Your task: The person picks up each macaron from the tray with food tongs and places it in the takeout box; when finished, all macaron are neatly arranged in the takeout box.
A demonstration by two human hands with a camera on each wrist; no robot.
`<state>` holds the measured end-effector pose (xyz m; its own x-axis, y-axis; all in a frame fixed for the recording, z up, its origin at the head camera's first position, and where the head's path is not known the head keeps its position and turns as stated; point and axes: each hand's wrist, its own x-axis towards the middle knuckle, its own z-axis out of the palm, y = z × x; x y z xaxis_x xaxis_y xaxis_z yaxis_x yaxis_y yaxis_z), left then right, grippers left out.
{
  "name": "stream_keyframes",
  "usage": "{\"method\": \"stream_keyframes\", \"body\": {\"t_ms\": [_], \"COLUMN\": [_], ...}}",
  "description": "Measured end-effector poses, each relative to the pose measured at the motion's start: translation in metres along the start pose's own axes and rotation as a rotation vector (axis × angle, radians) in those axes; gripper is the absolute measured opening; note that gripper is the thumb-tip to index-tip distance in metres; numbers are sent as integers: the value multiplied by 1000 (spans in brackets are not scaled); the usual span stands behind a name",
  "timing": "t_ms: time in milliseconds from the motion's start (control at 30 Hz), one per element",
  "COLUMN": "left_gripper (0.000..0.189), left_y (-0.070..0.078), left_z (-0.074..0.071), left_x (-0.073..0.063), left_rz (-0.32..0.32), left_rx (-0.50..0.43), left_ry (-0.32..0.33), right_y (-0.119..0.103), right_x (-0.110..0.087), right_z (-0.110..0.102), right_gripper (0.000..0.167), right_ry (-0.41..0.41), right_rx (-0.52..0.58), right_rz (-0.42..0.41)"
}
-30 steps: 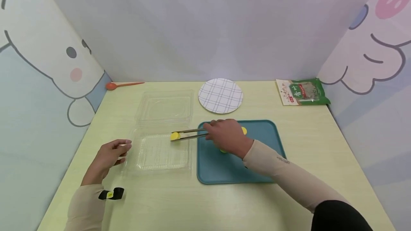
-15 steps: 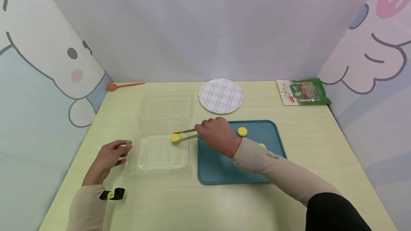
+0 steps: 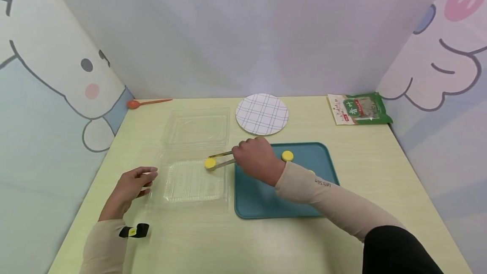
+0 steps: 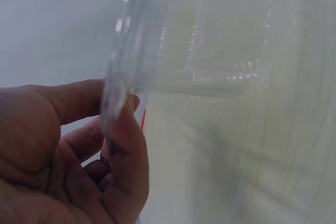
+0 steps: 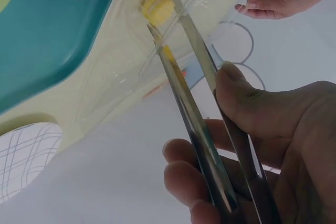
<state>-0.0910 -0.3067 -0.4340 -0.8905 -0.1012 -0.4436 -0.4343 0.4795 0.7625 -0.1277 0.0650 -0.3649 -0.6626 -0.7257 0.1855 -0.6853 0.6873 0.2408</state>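
My right hand [image 3: 258,160] grips metal tongs [image 3: 224,164]. A yellow, round, macaron-like piece [image 3: 210,163] sits at the tong tips, over the right part of the clear plastic box [image 3: 194,181]. In the right wrist view, the tips flank the yellow piece [image 5: 157,6], whose side shows a paler band. On the box's left side, my left hand [image 3: 131,187] pinches its rim; in the left wrist view, thumb and finger meet at the clear edge [image 4: 118,87]. The lid [image 3: 195,127] lies folded back behind the box.
A teal tray [image 3: 266,206] lies to the right, with another yellow piece [image 3: 287,156] on it and one partly behind my forearm. Farther back are a checked round plate [image 3: 261,114], a green seasoning packet [image 3: 359,109] and an orange spoon [image 3: 134,104].
My right hand has moved left with the tongs, uncovering yellow pieces on the tray, then stays nearly still. The held piece has come slightly lower over the box. My left hand keeps its place.
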Motion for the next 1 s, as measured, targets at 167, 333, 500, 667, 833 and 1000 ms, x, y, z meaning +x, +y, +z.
{"method": "stream_keyframes", "body": {"t_ms": [167,333,500,667,833,1000], "left_gripper": [51,52,51,53,54,53], "left_y": [1,2,2,1,1,2], "left_z": [1,0,-1,-2,-3,-1], "left_x": [-1,-3,-2,-1,0,-2], "left_rz": [-8,6,11,19,17,14], "left_rx": [-1,0,-4,-1,6,13], "left_ry": [-3,-4,-8,-11,-9,-8], "right_y": [0,0,1,3,5,9], "right_x": [-5,-14,-24,-35,-45,-57], "right_z": [0,6,11,19,34,41], "right_gripper": [15,20,22,26,34,35], "right_ry": [-1,42,38,111,220,241], "right_rx": [29,56,114,203,271,319], "right_rz": [25,45,94,123,134,185]}}
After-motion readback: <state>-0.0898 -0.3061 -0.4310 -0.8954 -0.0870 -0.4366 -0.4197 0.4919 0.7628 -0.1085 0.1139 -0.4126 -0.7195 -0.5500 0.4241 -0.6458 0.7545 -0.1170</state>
